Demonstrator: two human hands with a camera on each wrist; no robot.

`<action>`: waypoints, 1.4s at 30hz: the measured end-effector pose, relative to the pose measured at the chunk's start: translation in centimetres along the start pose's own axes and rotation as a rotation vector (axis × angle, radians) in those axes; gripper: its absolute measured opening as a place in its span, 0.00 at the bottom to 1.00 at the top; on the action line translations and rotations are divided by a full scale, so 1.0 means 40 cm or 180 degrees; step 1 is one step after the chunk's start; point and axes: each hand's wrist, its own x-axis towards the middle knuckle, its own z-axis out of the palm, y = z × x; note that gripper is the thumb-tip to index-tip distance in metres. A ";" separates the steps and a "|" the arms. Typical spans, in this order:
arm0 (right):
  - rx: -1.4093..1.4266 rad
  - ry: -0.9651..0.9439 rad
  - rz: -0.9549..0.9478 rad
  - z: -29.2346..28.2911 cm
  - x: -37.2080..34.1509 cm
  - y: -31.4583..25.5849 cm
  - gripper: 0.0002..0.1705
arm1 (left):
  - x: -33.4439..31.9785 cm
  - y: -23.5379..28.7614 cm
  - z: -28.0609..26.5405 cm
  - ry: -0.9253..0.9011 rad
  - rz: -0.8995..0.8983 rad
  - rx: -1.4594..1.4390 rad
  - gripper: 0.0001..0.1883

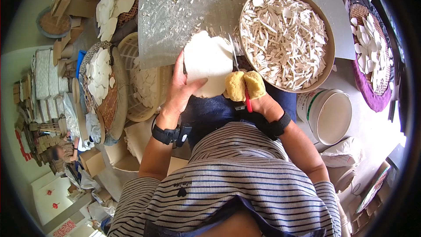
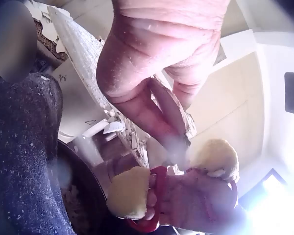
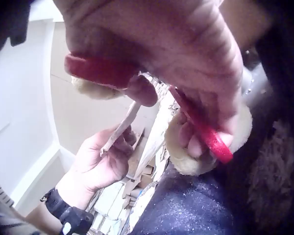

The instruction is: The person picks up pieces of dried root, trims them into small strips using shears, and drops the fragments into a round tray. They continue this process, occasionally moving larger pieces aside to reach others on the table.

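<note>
The left hand grips a large flat white slab by its left and lower edge, thumb on top. In the left wrist view the slab is seen from its edge, pinched by the left hand. Fingers of the right hand are round the red handles of scissors, whose handles are wrapped in yellow padding. The blades lie along the slab's right edge. In the right wrist view the right hand has its fingers through the red loops.
A round tray of white strips sits right of the slab on a grey metal board with crumbs. A white bucket stands at the right. Baskets of white slices are at the left; another basket is at far right.
</note>
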 end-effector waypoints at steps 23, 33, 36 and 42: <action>-0.0670 0.0027 -0.0211 -0.011 -0.016 -0.004 0.14 | 0.021 0.018 -0.030 0.0660 -0.0477 -0.0156 0.32; 0.1950 -0.0356 0.0791 -0.003 -0.015 0.012 0.17 | 0.008 -0.014 0.042 0.1184 -0.0014 -0.0170 0.34; 0.2303 -0.0384 0.0897 -0.007 -0.022 0.019 0.18 | 0.015 -0.004 0.020 0.0933 -0.0309 -0.0311 0.34; -0.0389 -0.0502 0.0207 -0.026 0.004 0.005 0.17 | 0.003 0.005 0.027 0.0949 -0.0138 -0.0176 0.35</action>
